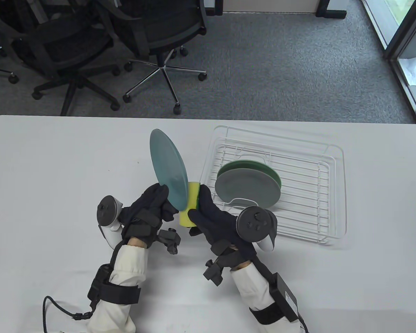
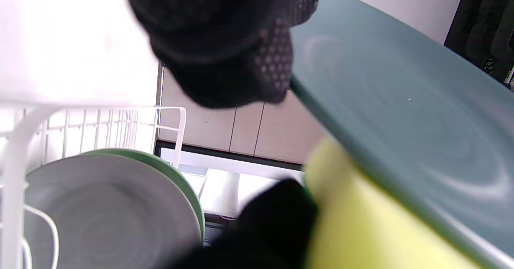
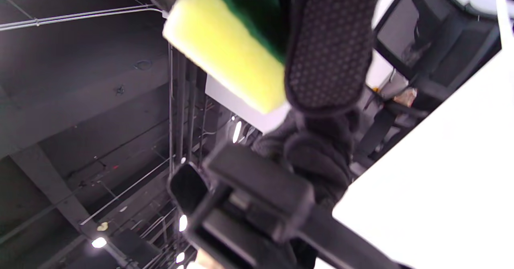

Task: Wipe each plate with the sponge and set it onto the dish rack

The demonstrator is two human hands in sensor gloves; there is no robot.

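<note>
My left hand (image 1: pixel 156 203) grips the lower rim of a teal plate (image 1: pixel 168 168) and holds it on edge above the table. My right hand (image 1: pixel 208 211) holds a yellow sponge (image 1: pixel 190 203) with a green scrub side against the plate's right face. In the left wrist view the teal plate (image 2: pixel 409 108) runs across the right, with the sponge (image 2: pixel 361 225) under it. The right wrist view has the sponge (image 3: pixel 229 48) pinched by a gloved finger (image 3: pixel 327 48). A grey plate (image 1: pixel 246 187) and a green plate (image 1: pixel 274 175) behind it stand in the white wire dish rack (image 1: pixel 319 194).
The rack sits at the right of the white table (image 1: pixel 55 166). Office chairs (image 1: pixel 72 52) stand on the carpet beyond the far edge. Cables and battery packs hang from both white sleeves near the front edge.
</note>
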